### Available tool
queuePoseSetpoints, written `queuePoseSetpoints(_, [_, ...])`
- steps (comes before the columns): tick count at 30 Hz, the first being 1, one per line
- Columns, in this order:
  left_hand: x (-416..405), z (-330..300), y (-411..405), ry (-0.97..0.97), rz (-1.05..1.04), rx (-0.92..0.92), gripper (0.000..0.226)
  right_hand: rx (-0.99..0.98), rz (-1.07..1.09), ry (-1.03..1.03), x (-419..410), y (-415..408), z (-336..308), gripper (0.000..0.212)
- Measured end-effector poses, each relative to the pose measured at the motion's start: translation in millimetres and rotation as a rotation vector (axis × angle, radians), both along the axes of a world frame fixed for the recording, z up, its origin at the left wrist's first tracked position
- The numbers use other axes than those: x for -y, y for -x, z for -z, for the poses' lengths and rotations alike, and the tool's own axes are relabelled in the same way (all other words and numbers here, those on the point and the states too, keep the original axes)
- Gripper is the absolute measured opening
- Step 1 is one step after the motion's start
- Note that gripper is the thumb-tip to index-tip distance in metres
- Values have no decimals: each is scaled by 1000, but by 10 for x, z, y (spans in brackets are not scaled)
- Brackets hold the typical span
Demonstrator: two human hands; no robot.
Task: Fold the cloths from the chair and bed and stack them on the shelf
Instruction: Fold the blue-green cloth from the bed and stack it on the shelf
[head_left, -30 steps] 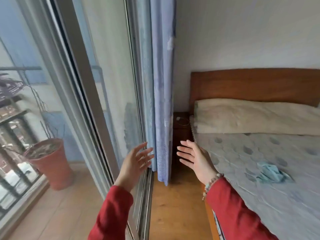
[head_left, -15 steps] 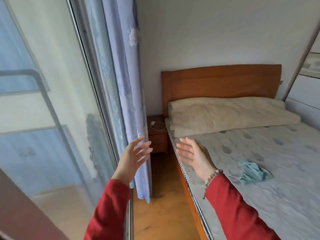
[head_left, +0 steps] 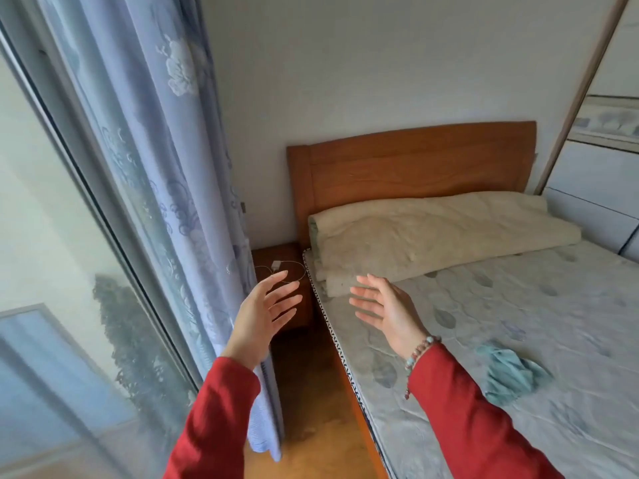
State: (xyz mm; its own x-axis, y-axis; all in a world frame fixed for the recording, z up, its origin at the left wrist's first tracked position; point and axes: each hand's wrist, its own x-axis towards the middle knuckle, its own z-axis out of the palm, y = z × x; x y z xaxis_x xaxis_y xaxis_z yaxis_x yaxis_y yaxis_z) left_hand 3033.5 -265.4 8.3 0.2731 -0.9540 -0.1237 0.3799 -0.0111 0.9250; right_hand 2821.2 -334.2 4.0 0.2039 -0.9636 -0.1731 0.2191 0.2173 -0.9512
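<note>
A crumpled light-blue cloth (head_left: 511, 373) lies on the bed (head_left: 539, 305), on the patterned grey sheet to the right of my right forearm. My left hand (head_left: 264, 314) is raised in front of me with fingers spread, holding nothing, beside the curtain. My right hand (head_left: 385, 309) is also raised and spread, palm facing left, over the bed's left edge and holding nothing. Both arms wear red sleeves, and a bead bracelet sits on my right wrist. No chair or shelf shows in this view.
A blue flowered curtain (head_left: 155, 167) hangs on the left by a glass door (head_left: 52, 271). A wooden nightstand (head_left: 280, 271) with a white charger stands by the headboard (head_left: 415, 164). A folded cream quilt (head_left: 432, 233) lies at the bed's head. A white wardrobe (head_left: 605, 167) stands at the right.
My view has swung right from the glass door toward the bed, so the whole headboard and the wardrobe now show. Both hands stay raised and spread, holding nothing.
</note>
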Motion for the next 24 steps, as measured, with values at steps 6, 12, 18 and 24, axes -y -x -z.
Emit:
queuePoseSetpoints(6, [1137,102,-139,-51,119,-32,32,2,140,-11,784,-63,121,25])
queuePoseSetpoints(12, [2379,41,-178,-91,302,-27,24,21,323,-35,1587,-130,122,27])
queuePoseSetpoints(18, [3333,118,349,-177,554,-28,20,19,584,-81,1903,197,89,25])
queuePoseSetpoints(24, [3793,326,1247,-187,837,-19,24,37,846,-107,1875,835,165,26])
